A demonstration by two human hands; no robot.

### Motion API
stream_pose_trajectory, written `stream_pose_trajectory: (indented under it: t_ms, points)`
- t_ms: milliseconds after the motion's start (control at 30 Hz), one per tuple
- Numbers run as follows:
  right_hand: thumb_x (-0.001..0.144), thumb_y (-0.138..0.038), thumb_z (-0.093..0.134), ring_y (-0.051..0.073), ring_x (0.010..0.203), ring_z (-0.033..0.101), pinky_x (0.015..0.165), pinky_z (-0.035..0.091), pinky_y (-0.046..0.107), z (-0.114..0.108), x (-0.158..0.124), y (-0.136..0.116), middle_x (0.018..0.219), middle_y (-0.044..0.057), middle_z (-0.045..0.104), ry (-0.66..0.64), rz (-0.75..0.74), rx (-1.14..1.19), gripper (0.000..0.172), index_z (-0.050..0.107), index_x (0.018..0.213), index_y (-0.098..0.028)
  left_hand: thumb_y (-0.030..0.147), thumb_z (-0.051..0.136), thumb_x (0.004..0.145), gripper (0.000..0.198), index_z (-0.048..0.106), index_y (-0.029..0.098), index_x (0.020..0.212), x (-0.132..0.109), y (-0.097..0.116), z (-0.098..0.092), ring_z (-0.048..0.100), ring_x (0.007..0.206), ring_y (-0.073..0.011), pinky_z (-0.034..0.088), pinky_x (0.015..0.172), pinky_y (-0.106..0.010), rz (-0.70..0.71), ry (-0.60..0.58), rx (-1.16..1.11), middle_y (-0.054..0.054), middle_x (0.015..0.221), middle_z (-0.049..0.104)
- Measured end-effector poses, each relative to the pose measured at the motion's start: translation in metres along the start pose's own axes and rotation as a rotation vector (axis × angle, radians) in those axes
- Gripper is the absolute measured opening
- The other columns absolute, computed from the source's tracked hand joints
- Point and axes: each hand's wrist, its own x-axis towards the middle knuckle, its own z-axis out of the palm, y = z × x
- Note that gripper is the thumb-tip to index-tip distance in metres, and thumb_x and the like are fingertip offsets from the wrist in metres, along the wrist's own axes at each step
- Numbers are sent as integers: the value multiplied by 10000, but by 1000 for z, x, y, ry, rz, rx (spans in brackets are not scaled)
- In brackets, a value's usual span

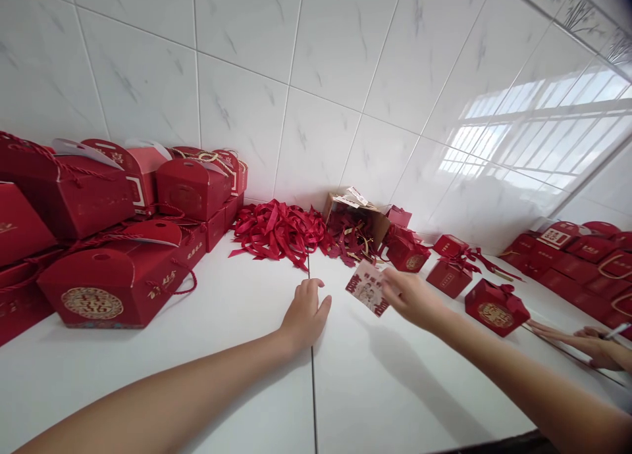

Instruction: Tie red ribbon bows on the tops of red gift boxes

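Observation:
My right hand (pixel 407 296) pinches a small printed card (pixel 368 288) by its right edge. The card is pink with dark red lettering and a pale picture, and it hangs tilted above the white tabletop (pixel 355 388). My left hand (pixel 306 314) rests on the table beside the dark seam, loosely bent, with the thumb apart and nothing seen in it. Beyond it lies a heap of red ribbons (pixel 279 230). Behind the card, an opened cardboard box (pixel 379 229) lies with dark red ribbon pieces spilling out.
Large red gift boxes (pixel 118 276) with rope handles are stacked at the left. Small red boxes with bows (pixel 496 306) stand on the right, near more stacked red boxes (pixel 577 263). Another person's hands (pixel 587 342) show at the right edge. A tiled wall (pixel 247 105) closes off the back.

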Motion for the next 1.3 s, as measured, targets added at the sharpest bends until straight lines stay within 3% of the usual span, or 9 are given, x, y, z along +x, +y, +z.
stream_pose_trajectory:
  t_ms: [67,200,467,567,733,933,1033,1133,1300]
  points:
    - [841,-314,400,150,616,538,530,377,249,-19,0,2,705,24,583,-83,119,297,207,544,775,-181,307,360,879,257,418,181,1096,-1,-1,2,430,1105,-247,395,934,-423,27,-23,27,-105,1154,473]
    - [676,-250,632,108,485,489,413,349,217,-42,6,10,596,-6,574,-553,275,762,97,598,667,-160,298,463,812,328,447,181,1119,-4,-2,6,398,1138,-272,365,967,-442,87,-76,86,-112,1198,456]
    - [920,-310,408,101,779,639,675,517,211,-50,50,23,954,44,681,219,437,1395,109,473,916,-223,303,498,777,445,441,172,1199,-9,-3,6,338,1246,-308,339,1006,-463,107,-143,185,-146,1324,390]
    - [905,-317,463,150,737,666,633,524,265,-35,32,13,975,104,685,98,528,1378,141,477,972,-193,299,511,768,441,468,156,1183,-9,-1,5,349,1244,-322,327,1013,-482,120,-158,211,-162,1330,398]
    - [823,-356,611,177,783,677,708,511,296,-14,-27,-7,1072,108,655,-299,468,1181,547,363,1285,-201,319,501,785,433,476,143,1179,-9,-2,4,357,1245,-341,347,995,-505,134,-149,231,-184,1329,402]
    - [868,-392,502,170,831,646,735,494,311,6,-69,0,1136,94,598,-394,301,854,607,244,1392,-227,260,505,782,394,479,158,1161,-11,8,1,398,1206,-320,391,964,-486,190,-90,280,-171,1296,431]
    - [877,-421,459,182,892,618,795,484,336,20,-80,13,1190,89,565,-382,162,575,601,246,1416,-262,255,519,780,401,471,185,1173,-21,23,-22,366,1232,-313,365,987,-482,221,0,347,-150,1334,399]
    - [872,-434,450,202,964,595,884,454,361,24,-88,21,1253,82,540,-421,49,406,583,293,1418,-299,317,511,803,395,480,203,1180,-37,32,-70,354,1233,-321,336,995,-488,237,270,516,-139,1322,418]
    - [861,-438,451,231,982,597,887,450,375,12,-94,23,1238,61,570,-513,-104,310,467,472,1316,-334,483,444,819,466,504,171,1159,-61,12,-175,382,1167,-400,327,907,-545,-326,617,936,-182,1263,457]
